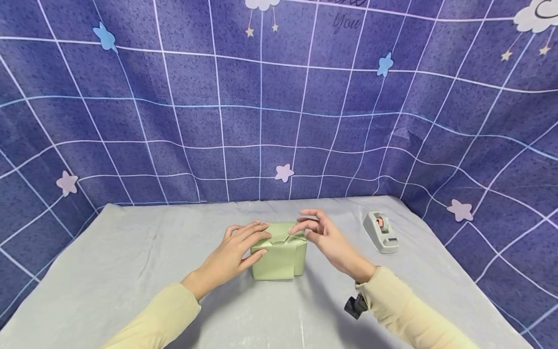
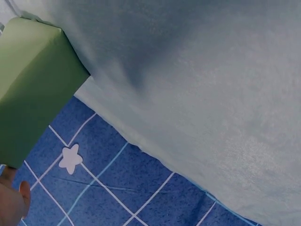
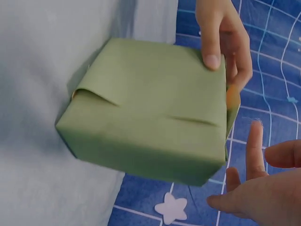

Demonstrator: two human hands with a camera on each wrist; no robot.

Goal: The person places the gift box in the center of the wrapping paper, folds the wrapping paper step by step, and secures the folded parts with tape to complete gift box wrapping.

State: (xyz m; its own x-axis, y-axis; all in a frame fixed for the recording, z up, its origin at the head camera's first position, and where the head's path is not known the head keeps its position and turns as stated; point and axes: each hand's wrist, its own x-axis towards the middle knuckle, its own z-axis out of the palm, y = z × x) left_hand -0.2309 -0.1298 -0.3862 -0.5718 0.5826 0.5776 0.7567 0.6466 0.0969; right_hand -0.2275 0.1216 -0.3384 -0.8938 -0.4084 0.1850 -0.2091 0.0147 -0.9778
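A box wrapped in light green paper (image 1: 274, 264) stands on the table, with folded paper flaps along its top edge. My left hand (image 1: 239, 247) holds it at the left, fingers on the top and thumb against the front face. In the right wrist view the left hand (image 3: 228, 42) bends round the box's edge. My right hand (image 1: 327, 242) hovers at the box's top right corner, fingers spread and partly bent. A small clear scrap, looking like tape (image 3: 254, 120), clings to its index fingertip. The left wrist view shows the box (image 2: 37, 80) only in part.
A light grey tape dispenser (image 1: 381, 232) stands on the table to the right of the box. Grey cloth (image 1: 131, 271) covers the table. Behind it hangs a blue gridded curtain (image 1: 244, 121) with stars.
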